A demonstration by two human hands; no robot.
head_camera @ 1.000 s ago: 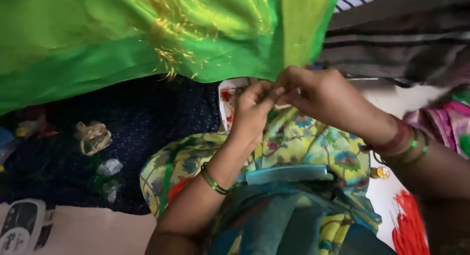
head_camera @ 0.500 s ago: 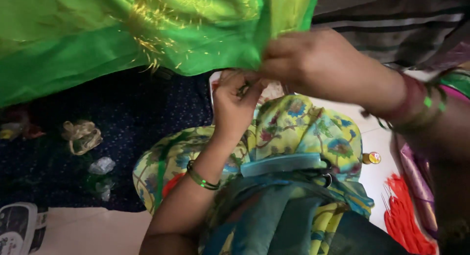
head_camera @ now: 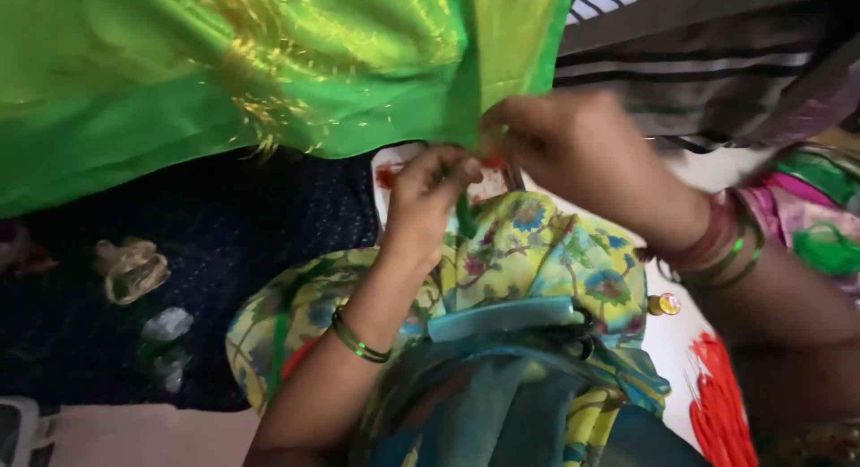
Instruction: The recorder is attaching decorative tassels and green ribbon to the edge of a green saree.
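Observation:
A shiny green cloth with gold thread work [head_camera: 269,82] hangs across the top of the view. My right hand [head_camera: 573,153] pinches its lower edge near the middle, fingers closed on the fabric. My left hand [head_camera: 430,203] sits just below and to the left, fingertips up against the same edge; something small and red shows between the two hands, too blurred to name. Both wrists wear green and red bangles. A yellow-and-blue floral cloth [head_camera: 537,261] lies bunched in my lap under the hands.
A dark blue dotted cloth [head_camera: 224,279] covers the floor at left with small crumpled scraps [head_camera: 130,270] on it. Striped grey fabric [head_camera: 717,64] lies at the upper right. Pink and green cloth [head_camera: 815,225] is at the right edge, red thread bundles [head_camera: 721,413] at lower right.
My right hand has shifted along the green cloth's edge, first up and then back toward the left hand. The view has swung slightly. Both hands stay at the edge.

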